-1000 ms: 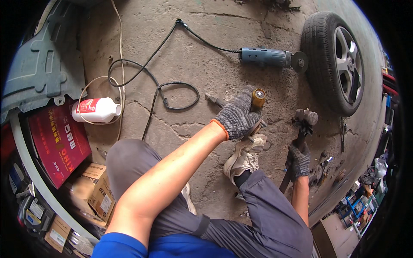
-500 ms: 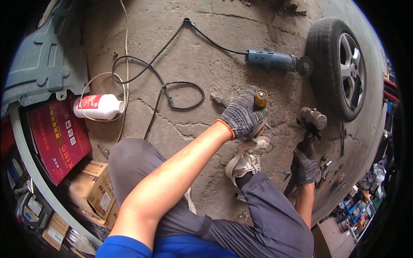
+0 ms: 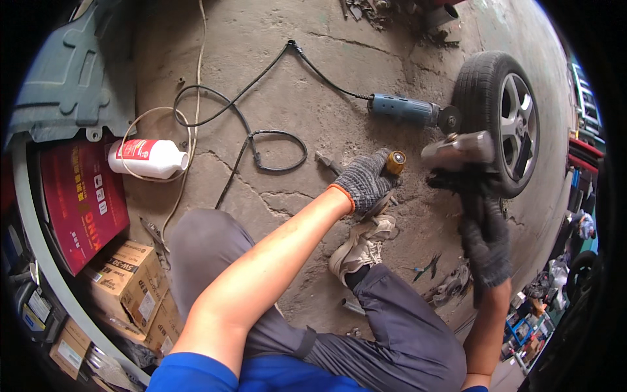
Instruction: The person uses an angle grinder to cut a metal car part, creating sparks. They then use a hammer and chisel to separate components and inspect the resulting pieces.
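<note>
My left hand [image 3: 366, 181], in a grey knit glove with an orange cuff, is closed around a yellow-handled tool [image 3: 395, 162]. The butt of its handle points up, and its working end is hidden below the fist. A metal bar-like piece [image 3: 328, 163] sticks out beside the hand, and a metal part shows partly beneath it, near my shoe. My gloved right hand [image 3: 486, 247] grips a hammer [image 3: 460, 150] by its handle. The hammer's blunt metal head is raised, to the right of the yellow handle and apart from it.
A blue angle grinder [image 3: 403, 110] with a black cord lies ahead, beside a wheel [image 3: 480, 114]. On the left are a white bottle [image 3: 149, 159], a red box [image 3: 81, 199] and cardboard boxes [image 3: 127, 284]. Pliers [image 3: 428, 268] and a metal part [image 3: 450, 285] lie near my foot.
My right hand has lifted the hammer, which appears larger and closer now. My left hand has kept its hold on the yellow-handled tool. The whole view has shifted slightly.
</note>
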Motion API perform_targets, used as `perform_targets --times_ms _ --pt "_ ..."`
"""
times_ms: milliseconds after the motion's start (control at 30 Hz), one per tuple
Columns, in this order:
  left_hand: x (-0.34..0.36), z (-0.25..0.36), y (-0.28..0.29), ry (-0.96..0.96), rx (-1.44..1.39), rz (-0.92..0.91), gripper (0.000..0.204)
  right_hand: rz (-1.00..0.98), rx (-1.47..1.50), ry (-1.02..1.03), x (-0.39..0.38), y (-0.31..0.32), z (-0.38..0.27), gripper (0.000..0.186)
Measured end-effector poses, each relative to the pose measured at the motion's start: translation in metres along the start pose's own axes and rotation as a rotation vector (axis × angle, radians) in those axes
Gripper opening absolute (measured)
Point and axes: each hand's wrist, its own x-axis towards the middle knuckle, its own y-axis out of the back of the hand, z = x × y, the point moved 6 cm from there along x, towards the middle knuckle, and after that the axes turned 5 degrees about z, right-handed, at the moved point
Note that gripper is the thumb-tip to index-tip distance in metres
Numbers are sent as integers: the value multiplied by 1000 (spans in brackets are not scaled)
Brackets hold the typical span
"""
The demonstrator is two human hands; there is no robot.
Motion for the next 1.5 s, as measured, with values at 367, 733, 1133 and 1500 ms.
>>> perform_targets --times_ms 367,733,1133,1500 --pt "-2 0 -4 -43 -62 5 40 -399 -521 69 57 -24 -43 22" --pt "-10 18 -12 -93 53 -33 38 -242 -520 163 45 -20 -42 23" --pt "-13 15 -13 -139 63 35 37 300 -62 490 31 69 -82 39" --pt "-19 4 -1 -102 69 29 37 143 217 1 38 100 -94 32"
